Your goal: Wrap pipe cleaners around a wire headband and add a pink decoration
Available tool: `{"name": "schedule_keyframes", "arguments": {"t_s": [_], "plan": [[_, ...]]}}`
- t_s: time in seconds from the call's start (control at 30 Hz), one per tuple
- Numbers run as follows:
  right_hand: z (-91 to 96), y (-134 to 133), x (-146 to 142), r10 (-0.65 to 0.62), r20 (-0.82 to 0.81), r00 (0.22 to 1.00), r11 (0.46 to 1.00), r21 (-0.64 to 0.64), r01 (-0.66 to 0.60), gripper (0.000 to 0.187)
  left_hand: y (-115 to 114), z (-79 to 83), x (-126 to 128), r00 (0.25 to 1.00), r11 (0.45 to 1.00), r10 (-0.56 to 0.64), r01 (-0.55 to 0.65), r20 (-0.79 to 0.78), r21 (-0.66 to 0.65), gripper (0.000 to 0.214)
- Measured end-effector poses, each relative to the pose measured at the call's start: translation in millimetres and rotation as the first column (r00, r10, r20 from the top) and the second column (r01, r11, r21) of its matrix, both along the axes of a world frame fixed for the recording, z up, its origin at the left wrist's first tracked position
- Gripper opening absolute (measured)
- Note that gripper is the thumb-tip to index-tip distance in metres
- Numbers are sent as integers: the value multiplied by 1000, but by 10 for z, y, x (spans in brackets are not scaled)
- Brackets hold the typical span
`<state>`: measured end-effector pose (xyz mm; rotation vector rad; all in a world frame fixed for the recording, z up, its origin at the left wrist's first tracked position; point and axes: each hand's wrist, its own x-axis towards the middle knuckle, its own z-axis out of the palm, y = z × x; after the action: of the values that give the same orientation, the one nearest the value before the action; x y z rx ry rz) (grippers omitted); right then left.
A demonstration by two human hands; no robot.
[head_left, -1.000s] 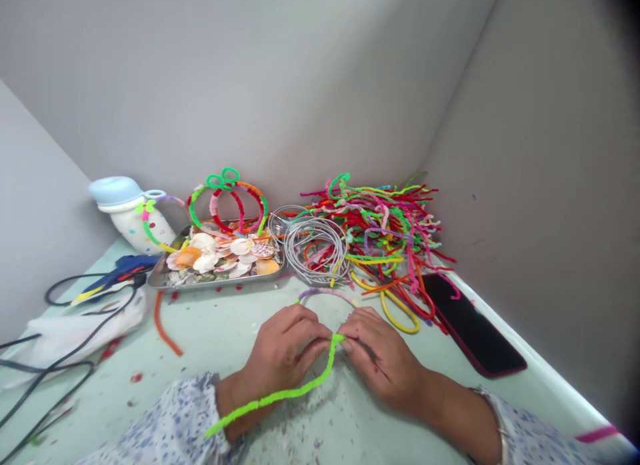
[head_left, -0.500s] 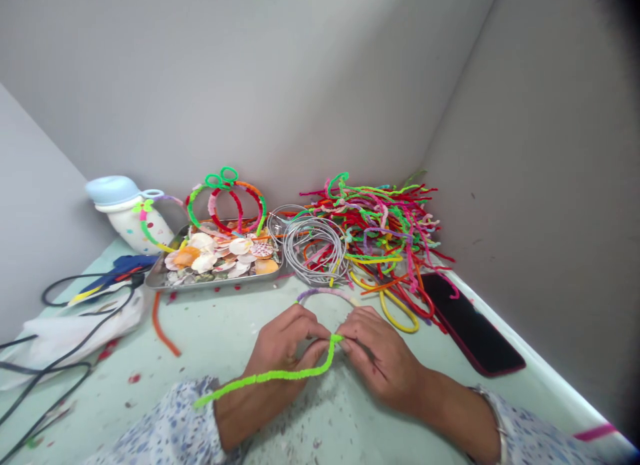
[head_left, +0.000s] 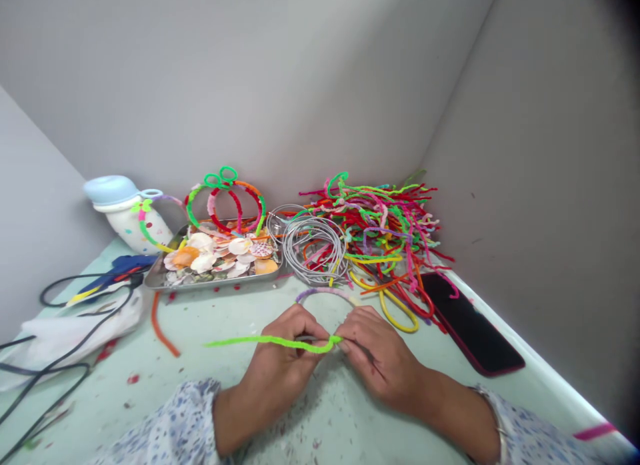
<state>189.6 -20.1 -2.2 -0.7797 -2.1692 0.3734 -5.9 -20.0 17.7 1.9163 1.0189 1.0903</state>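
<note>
1. In the head view, the left hand [head_left: 283, 362] is curling around a bright lime-green fuzzy pipe cleaner [head_left: 285, 343], pinching it between thumb and fingers, with a thin grey wire [head_left: 311, 338] showing beside the thumb.
2. The right hand [head_left: 380, 365] is pinching the pipe cleaner's bent end just beside the left hand, and the free end is sticking out leftward above the worktop.
3. A purple-and-pink fuzzy hoop [head_left: 325, 293] is arching behind both hands.
4. Along the far edge of the pale green worktop [head_left: 210, 325], a steel tray of seashells [head_left: 215, 286], a coil of grey wire [head_left: 315, 248] and a heap of multicoloured pipe cleaners [head_left: 375, 228] are lying side by side.
</note>
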Motion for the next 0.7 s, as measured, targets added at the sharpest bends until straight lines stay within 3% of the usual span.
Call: {"name": "schedule_keyframes", "arguments": {"t_s": [0.2, 0.47, 0.7], "plan": [[14, 0, 1, 6, 1, 1000, 1000, 5, -6, 14, -17, 52, 35, 999, 985, 46, -42, 25, -165, 7], [17, -2, 3, 7, 24, 1000, 1000, 4, -7, 16, -5, 53, 62, 984, 924, 44, 25, 173, -381, 15], [15, 2, 7, 12, 35, 999, 1000, 1, -12, 15, -5, 42, 57, 979, 878, 47, 54, 199, -475, 16]]}}
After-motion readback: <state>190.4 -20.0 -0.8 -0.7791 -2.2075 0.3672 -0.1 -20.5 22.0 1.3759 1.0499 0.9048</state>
